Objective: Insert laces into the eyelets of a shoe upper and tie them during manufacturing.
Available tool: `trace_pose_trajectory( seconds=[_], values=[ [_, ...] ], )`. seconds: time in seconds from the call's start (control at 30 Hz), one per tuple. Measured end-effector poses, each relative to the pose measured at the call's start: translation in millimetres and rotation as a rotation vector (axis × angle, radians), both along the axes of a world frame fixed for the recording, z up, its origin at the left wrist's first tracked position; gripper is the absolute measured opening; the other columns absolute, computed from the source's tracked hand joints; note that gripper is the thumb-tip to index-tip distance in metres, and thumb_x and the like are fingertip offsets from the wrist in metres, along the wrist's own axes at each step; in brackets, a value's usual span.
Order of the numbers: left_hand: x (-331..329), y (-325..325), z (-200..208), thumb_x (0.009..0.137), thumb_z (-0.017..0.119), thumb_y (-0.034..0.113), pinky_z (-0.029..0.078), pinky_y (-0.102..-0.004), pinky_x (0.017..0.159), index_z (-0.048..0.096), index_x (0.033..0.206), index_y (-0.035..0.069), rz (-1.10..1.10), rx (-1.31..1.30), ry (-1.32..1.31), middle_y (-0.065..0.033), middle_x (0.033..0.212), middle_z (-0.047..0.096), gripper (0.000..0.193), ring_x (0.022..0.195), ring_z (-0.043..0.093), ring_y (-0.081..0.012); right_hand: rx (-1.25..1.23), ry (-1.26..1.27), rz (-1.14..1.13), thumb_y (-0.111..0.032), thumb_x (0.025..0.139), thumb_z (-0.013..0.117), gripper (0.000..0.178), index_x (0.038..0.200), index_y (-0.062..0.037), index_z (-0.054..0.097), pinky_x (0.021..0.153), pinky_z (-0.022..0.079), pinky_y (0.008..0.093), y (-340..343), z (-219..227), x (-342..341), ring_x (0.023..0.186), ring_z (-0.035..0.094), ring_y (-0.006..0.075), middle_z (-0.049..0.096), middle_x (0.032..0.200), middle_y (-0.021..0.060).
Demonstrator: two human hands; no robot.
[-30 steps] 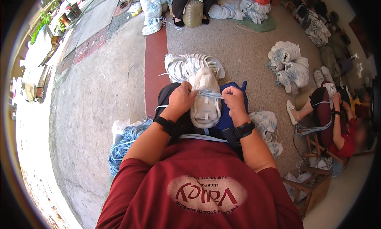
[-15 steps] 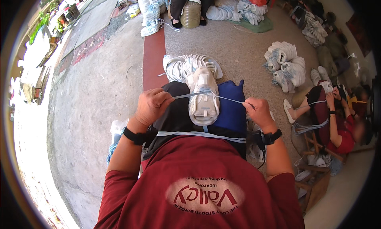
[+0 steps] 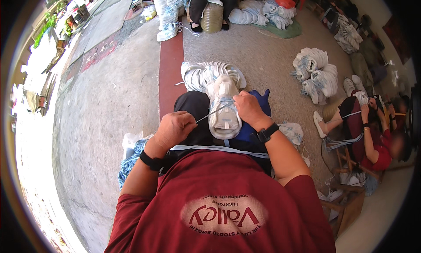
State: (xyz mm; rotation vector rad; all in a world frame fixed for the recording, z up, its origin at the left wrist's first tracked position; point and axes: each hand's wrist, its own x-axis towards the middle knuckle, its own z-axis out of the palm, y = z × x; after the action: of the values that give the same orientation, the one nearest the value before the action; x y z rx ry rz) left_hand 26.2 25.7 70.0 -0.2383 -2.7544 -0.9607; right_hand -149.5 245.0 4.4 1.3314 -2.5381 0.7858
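Note:
A white sneaker [image 3: 225, 121] rests between my thighs, its opening toward me. A light blue shoelace [image 3: 208, 116] runs from the sneaker's upper to my left hand [image 3: 176, 126], which is closed on it just left of the shoe. My right hand [image 3: 250, 107] is over the shoe's right edge, its fingers pinched on the lace close to the tongue. Just beyond the toe lies a ring-shaped bundle of white shoes [image 3: 197, 75]. Across my lap stretch several pale blue laces [image 3: 206, 147].
Blue laces [image 3: 131, 163] hang in a heap by my left side. Stacked white shoes [image 3: 315, 73] stand on the floor at right. A co-worker [image 3: 372, 143] sits at the right, handling a shoe; another person [image 3: 210, 9] sits ahead behind a ribbed container. A wooden stool [image 3: 351, 207] is at lower right.
My right hand has moved left and forward, from out at the right to the shoe's laces. The left hand has shifted slightly right and toward me, still holding lace.

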Motion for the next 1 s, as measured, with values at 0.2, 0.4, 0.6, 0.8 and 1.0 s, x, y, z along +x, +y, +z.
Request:
trace_pose_trajectory(
  seconds=[0.2, 0.4, 0.6, 0.8, 1.0],
  values=[
    [2, -8, -10, 0.072, 0.067, 0.009, 0.047, -0.0351, 0.059, 0.061, 0.074, 0.004, 0.095, 0.029, 0.001, -0.0113, 0.070, 0.059, 0.008, 0.067, 0.059, -0.0291, 0.215, 0.109, 0.004, -0.007, 0.073, 0.052, 0.009, 0.068, -0.0038, 0.059, 0.060, 0.048, 0.0411, -23, 0, 0, 0.067, 0.058, 0.0335, 0.056, 0.073, 0.0165],
    [-8, -16, -25, 0.073, 0.066, 0.008, 0.047, -0.0341, 0.061, 0.063, 0.075, 0.003, 0.141, 0.130, -0.067, -0.0126, 0.072, 0.060, 0.007, 0.068, 0.060, -0.0292, -0.008, -0.817, -0.013, -0.008, 0.070, 0.053, 0.012, 0.059, -0.0041, 0.055, 0.053, 0.041, 0.0309, -16, -8, -38, 0.058, 0.053, 0.0195, 0.052, 0.057, 0.0060],
    [-14, -26, -44, 0.076, 0.065, 0.009, 0.045, -0.0281, 0.057, 0.063, 0.078, 0.000, 0.216, 0.349, -0.231, -0.0091, 0.066, 0.060, 0.010, 0.061, 0.056, -0.0136, -0.133, -1.422, 0.023, -0.006, 0.072, 0.058, 0.015, 0.058, -0.0055, 0.053, 0.052, 0.034, 0.0242, -22, -3, -50, 0.054, 0.040, 0.0068, 0.047, 0.057, -0.0033],
    [-16, -31, -53, 0.078, 0.065, 0.010, 0.043, -0.0269, 0.055, 0.063, 0.077, -0.001, 0.298, 0.356, -0.244, -0.0068, 0.062, 0.058, 0.011, 0.058, 0.050, -0.0098, -0.384, -1.190, -0.019, -0.006, 0.077, 0.062, 0.017, 0.064, -0.0059, 0.052, 0.049, 0.032, 0.0213, -11, -8, -20, 0.055, 0.039, 0.0045, 0.047, 0.059, -0.0047],
    [-15, -33, -53, 0.071, 0.066, 0.008, 0.044, -0.0315, 0.053, 0.063, 0.071, 0.003, 0.376, 0.251, 0.079, -0.0089, 0.064, 0.058, 0.006, 0.056, 0.056, -0.0231, -0.429, -0.963, -0.113, -0.001, 0.074, 0.063, 0.016, 0.068, -0.0060, 0.050, 0.051, 0.035, 0.0220, -23, -27, -23, 0.057, 0.040, 0.0056, 0.047, 0.062, -0.0046]
  ],
)
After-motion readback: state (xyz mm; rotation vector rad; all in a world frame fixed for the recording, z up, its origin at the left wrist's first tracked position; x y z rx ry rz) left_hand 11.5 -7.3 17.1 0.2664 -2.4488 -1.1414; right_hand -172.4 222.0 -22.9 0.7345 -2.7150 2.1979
